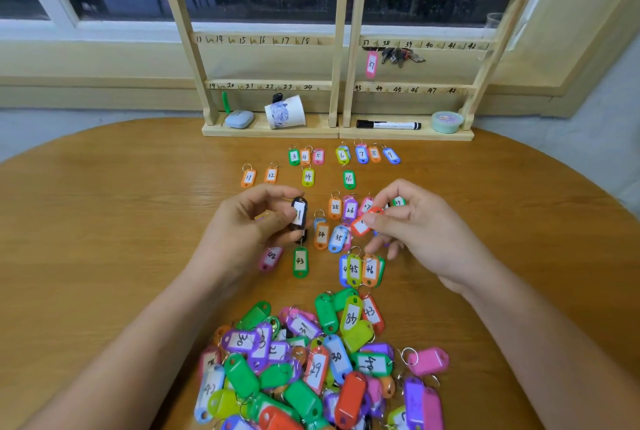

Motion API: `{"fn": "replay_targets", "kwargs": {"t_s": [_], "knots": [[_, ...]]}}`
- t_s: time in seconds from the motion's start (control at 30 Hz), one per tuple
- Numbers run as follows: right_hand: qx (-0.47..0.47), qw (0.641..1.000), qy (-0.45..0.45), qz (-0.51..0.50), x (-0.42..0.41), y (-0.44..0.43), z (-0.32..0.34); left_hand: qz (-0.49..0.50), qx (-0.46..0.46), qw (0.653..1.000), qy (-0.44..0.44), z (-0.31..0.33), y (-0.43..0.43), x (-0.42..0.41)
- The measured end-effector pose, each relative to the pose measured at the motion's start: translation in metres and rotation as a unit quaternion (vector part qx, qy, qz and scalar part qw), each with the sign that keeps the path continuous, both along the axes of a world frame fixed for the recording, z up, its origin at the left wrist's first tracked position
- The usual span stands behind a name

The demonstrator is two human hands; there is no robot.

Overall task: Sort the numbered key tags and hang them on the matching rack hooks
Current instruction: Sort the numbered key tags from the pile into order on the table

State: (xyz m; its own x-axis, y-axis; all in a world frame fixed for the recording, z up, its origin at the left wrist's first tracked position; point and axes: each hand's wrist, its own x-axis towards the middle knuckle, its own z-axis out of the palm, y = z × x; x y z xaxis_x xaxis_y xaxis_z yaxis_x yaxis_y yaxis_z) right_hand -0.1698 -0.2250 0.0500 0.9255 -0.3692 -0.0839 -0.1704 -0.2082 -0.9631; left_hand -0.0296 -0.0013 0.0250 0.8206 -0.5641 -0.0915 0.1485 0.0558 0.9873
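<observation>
My left hand (249,225) pinches a black key tag (299,218) upright above the table. My right hand (412,225) pinches a red tag (363,223) whose number I cannot read. Between and beyond the hands, sorted tags lie in rows on the wooden table (104,221), from 3 (294,156) to 46 (370,269). A heap of unsorted coloured tags (311,360) lies near me. Two wooden racks (341,48) with numbered hooks stand at the far edge. A pink tag 37 (371,64) hangs on its hook, beside a bunch of keys (401,55).
On the rack bases sit a paper cup (285,112) lying on its side, a blue case (239,118), a black marker (388,124) and a small green tub (446,121). A window is behind the racks.
</observation>
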Motion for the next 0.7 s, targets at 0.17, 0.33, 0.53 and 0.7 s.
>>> {"fn": "replay_targets", "kwargs": {"t_s": [0.17, 0.33, 0.53, 0.7], "knots": [[0.073, 0.997, -0.002, -0.020, 0.012, 0.004, -0.011, 0.012, -0.003, 1.000, 0.009, 0.001, 0.001, 0.003], [0.088, 0.995, -0.029, -0.044, 0.010, 0.000, -0.026, 0.087, 0.094, 0.987, -0.092, -0.001, 0.012, 0.022], [0.088, 0.991, -0.042, -0.087, 0.008, -0.006, -0.031, 0.182, 0.115, 0.969, -0.116, -0.003, 0.027, 0.056], [0.114, 0.990, -0.058, -0.060, 0.007, 0.001, -0.031, 0.201, 0.165, 0.957, -0.131, -0.014, 0.033, 0.076]]}}
